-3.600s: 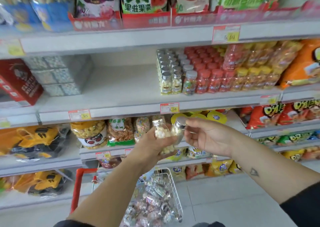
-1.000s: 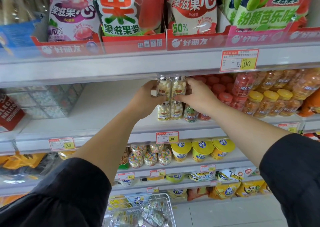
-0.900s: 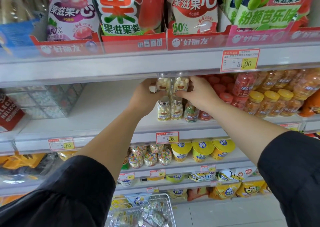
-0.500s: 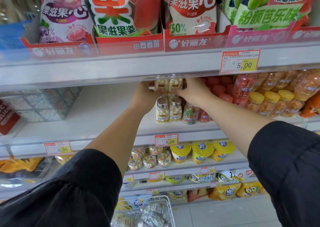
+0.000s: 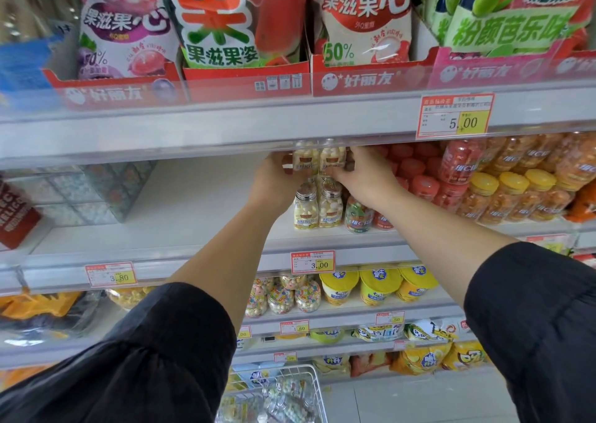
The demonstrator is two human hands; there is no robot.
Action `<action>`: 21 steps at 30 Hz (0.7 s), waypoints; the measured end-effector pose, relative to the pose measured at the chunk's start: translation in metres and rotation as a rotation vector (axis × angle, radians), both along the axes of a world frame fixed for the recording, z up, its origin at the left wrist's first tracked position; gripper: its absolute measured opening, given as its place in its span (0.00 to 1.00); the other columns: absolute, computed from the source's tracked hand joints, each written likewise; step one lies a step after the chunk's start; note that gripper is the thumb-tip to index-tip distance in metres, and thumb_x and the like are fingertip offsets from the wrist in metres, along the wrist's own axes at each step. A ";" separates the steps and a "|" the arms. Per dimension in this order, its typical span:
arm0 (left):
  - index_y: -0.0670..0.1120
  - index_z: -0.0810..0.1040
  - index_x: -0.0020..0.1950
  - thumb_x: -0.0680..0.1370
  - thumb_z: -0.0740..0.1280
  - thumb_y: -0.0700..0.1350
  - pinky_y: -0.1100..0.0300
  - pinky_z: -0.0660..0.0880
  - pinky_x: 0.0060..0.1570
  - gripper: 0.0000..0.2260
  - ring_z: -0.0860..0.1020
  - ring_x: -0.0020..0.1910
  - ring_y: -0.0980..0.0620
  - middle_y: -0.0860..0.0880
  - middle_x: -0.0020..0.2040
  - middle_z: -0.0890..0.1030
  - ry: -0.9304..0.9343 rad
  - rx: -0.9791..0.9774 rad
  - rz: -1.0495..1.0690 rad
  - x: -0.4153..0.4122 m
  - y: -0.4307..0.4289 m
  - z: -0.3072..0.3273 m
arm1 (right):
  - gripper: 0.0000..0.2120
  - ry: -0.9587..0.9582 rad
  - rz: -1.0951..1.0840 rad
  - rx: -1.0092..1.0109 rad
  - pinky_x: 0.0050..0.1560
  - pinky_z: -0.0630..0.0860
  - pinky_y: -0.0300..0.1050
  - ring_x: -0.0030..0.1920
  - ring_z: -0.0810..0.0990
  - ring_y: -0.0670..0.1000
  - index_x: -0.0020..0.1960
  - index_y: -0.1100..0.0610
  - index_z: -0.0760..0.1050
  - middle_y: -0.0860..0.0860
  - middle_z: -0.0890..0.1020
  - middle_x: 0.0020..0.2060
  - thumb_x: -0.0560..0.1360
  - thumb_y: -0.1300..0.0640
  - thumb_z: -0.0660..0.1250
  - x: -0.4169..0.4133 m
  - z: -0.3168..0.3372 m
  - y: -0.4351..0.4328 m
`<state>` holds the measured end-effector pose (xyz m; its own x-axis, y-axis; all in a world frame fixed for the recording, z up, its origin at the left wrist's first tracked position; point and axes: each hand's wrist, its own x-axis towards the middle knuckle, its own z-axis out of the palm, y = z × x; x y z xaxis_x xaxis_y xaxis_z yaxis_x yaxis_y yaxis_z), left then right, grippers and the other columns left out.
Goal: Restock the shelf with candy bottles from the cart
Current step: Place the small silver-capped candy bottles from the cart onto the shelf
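Supermarket shelving fills the head view, and the white middle shelf [image 5: 193, 216] lies bare on its left half, with rows of small candy bottles starting near its centre. Both arms reach up to that spot. The left hand [image 5: 274, 180] is curled round one white-candy bottle [image 5: 305, 161] and the right hand [image 5: 366, 177] round a second white-candy bottle [image 5: 332, 159] — the two are pressed side by side, upright, labels facing out, their caps hidden behind the clear lip of the shelf above [image 5: 225, 125]. They hang just over the silver caps of the front-row bottles [image 5: 317, 208], which stand at the shelf edge above the 3.00 price tag [image 5: 312, 263], with red-capped bottles [image 5: 416, 171] just to the right. Since the held pair's long axis is vertical and sits right above the standing row, the placing looks to turn on whether they go down onto those caps or back behind them — I cannot tell which, as the space behind is hidden. Down at the bottom, the wire cart [image 5: 295, 367] holds more bottles [image 5: 283, 400].
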<state>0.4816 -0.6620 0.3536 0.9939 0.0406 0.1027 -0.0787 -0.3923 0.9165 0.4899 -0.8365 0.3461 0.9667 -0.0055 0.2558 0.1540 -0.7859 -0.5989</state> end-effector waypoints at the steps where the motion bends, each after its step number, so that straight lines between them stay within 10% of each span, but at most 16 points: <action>1: 0.45 0.76 0.63 0.76 0.72 0.42 0.71 0.71 0.34 0.16 0.83 0.46 0.55 0.53 0.55 0.82 -0.001 -0.008 0.000 0.000 0.000 0.000 | 0.20 -0.001 -0.008 -0.022 0.55 0.76 0.55 0.52 0.80 0.56 0.62 0.53 0.72 0.51 0.82 0.52 0.75 0.44 0.70 0.000 0.000 0.000; 21: 0.50 0.71 0.70 0.77 0.72 0.46 0.55 0.74 0.58 0.23 0.77 0.60 0.52 0.52 0.65 0.77 -0.036 0.029 0.057 -0.022 0.003 -0.007 | 0.27 -0.143 -0.091 -0.209 0.64 0.64 0.54 0.61 0.74 0.59 0.66 0.53 0.72 0.52 0.81 0.54 0.73 0.41 0.71 -0.027 -0.001 -0.001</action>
